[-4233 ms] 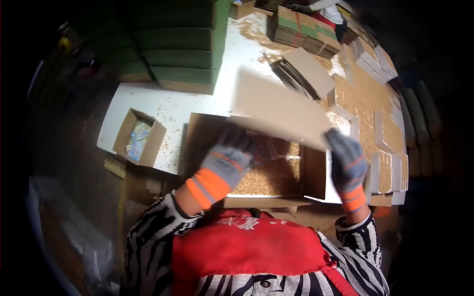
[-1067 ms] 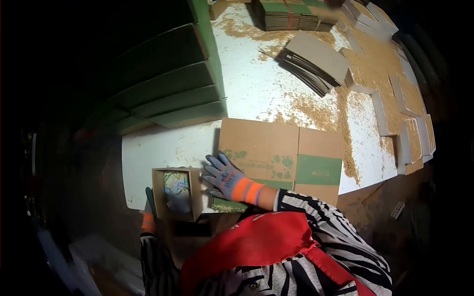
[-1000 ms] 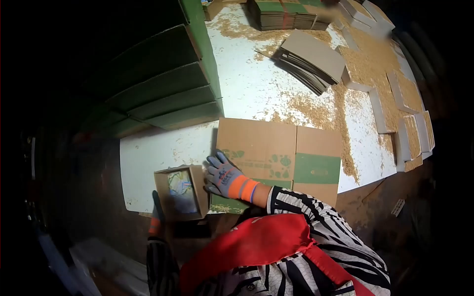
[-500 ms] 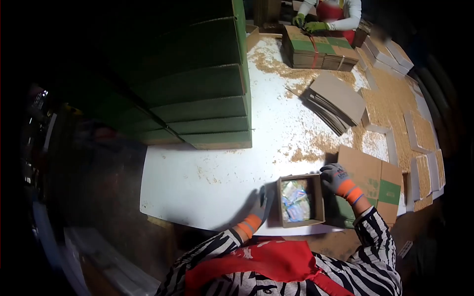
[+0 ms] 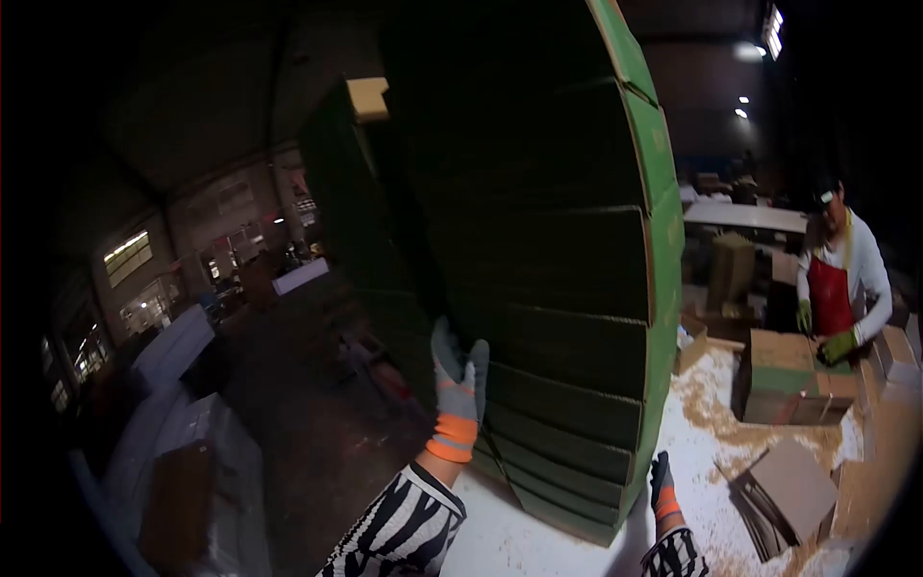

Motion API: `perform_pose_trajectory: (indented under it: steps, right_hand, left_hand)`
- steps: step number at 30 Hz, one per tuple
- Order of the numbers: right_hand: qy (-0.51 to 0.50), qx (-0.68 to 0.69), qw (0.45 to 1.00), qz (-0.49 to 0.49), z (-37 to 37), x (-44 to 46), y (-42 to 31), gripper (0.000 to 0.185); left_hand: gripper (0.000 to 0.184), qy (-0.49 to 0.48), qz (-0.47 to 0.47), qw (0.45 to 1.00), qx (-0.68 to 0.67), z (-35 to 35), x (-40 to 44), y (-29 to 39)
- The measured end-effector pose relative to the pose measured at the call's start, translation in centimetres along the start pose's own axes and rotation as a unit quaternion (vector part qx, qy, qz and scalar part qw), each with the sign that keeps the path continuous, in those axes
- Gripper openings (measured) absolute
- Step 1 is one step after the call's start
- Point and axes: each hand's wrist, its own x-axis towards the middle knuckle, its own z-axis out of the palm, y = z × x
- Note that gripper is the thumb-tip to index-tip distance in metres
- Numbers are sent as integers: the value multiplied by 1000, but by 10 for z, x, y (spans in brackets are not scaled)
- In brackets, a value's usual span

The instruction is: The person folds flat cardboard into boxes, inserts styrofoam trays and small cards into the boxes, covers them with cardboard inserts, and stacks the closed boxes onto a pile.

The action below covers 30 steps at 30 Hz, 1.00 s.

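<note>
A tall stack of green cardboard boxes (image 5: pixel 558 346) stands before me on the white table, with a dark strap down its left part. My left hand (image 5: pixel 456 373), in a grey glove with an orange cuff, is raised at the stack's left side, fingers stretched up and thumb apart. Whether it touches the boxes I cannot tell. Low beside the stack's right edge is my right hand (image 5: pixel 662 481), gloved alike and seen edge-on, its fingers extended with nothing visible in them.
Brown cardboard sheets (image 5: pixel 784 495) lie right of the stack among scattered crumbs. Beyond them, a person in a red apron (image 5: pixel 832 288) works with green gloves at a bundle of flattened boxes (image 5: pixel 781 380). Wrapped white packs (image 5: pixel 207 471) stand on the floor at left.
My view has swung up and left. Both hands have left the small open box with colourful packets, now out of view, and are at either side of the green stack.
</note>
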Motion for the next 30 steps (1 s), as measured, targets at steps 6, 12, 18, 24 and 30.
perform_pose_trajectory:
  steps: [6, 12, 18, 24, 30]
  right_hand:
    - [-28, 131, 991, 5, 27, 10, 22, 79]
    - [-13, 231, 973, 6, -16, 14, 111, 65]
    - [-116, 186, 976, -1, 2, -134, 62, 57]
    - [-55, 224, 971, 58, 63, -213, 37, 57]
    - [29, 344, 936, 69, 186, -222, 82, 56]
  left_hand:
    - [68, 64, 64, 993, 76, 3, 11, -59]
    - [62, 49, 22, 998, -36, 11, -9, 2]
    - [72, 65, -15, 996, 66, -32, -55, 68]
    - [44, 46, 36, 959, 276, -80, -58, 114]
    - [54, 94, 146, 920, 351, -187, -41, 63]
